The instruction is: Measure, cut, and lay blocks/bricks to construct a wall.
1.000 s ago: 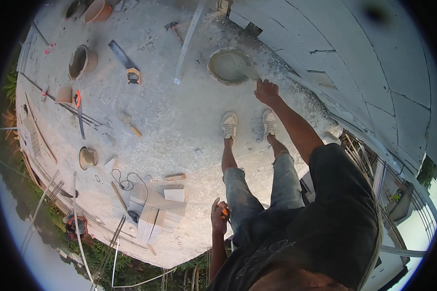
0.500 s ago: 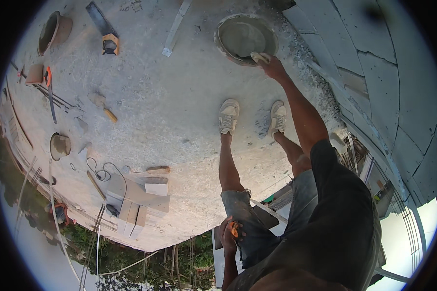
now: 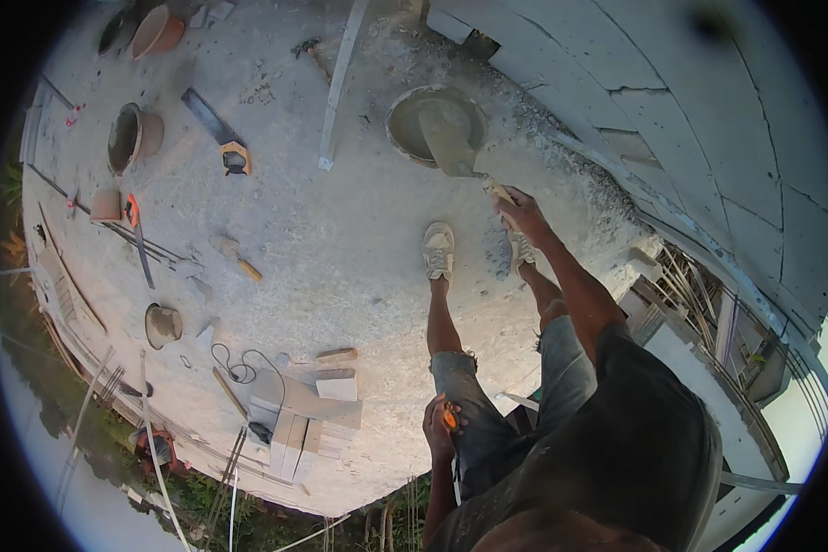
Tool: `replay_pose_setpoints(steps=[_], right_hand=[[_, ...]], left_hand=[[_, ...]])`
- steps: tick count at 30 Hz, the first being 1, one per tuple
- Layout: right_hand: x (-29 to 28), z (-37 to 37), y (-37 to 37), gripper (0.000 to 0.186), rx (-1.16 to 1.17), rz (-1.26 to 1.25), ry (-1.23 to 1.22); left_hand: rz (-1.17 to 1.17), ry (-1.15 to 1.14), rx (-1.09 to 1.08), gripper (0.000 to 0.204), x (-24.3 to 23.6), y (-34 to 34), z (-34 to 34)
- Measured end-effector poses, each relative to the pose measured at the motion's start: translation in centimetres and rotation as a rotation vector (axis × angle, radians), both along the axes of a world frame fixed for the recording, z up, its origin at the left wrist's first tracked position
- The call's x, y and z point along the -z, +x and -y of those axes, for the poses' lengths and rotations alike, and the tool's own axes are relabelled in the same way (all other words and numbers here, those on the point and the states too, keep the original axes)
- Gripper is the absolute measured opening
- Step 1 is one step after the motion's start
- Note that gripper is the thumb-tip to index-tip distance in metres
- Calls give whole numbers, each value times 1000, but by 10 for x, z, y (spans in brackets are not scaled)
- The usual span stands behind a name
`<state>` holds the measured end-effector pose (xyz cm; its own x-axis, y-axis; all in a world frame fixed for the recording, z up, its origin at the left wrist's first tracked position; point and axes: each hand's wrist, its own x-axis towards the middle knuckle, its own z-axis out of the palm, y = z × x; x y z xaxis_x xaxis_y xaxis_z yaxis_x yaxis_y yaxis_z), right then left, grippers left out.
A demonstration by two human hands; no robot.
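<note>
My right hand [image 3: 523, 213] is closed round the light handle of a trowel [image 3: 447, 138]. Grey wet mortar coats its broad blade, which is tilted over the near rim of a round basin [image 3: 390, 131]. More mortar lies inside that basin. Down by my left thigh, my left hand [image 3: 437, 431] has its fingers curled round a small orange object [image 3: 450, 419], whose kind I cannot make out.
A block wall [image 3: 708, 156] rises on the right. On the concrete floor lie a handsaw [image 3: 213, 121], another trowel [image 3: 237, 258], a long metal strip [image 3: 342, 87], a hammer [image 3: 317, 60], buckets [image 3: 159, 33] and stacked blocks [image 3: 294, 446]. The slab edge drops off near me.
My right hand has drawn back toward me from the basin, lifting the mortar-laden trowel into view. The left hand stays at my thigh, and the whole view has shifted.
</note>
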<state>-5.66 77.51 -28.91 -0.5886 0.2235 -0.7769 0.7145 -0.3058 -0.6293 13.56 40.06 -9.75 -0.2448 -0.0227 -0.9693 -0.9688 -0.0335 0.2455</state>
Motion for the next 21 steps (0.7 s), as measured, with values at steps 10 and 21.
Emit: replay_pose_setpoints(steps=[10, 21], right_hand=[[-345, -30, 117, 42, 358, -389, -137], [-510, -98, 316, 51, 1154, -775, 393]], left_hand=[[-175, 98, 513, 33, -28, -124, -10], [-451, 148, 1364, 21, -24, -282, -99]])
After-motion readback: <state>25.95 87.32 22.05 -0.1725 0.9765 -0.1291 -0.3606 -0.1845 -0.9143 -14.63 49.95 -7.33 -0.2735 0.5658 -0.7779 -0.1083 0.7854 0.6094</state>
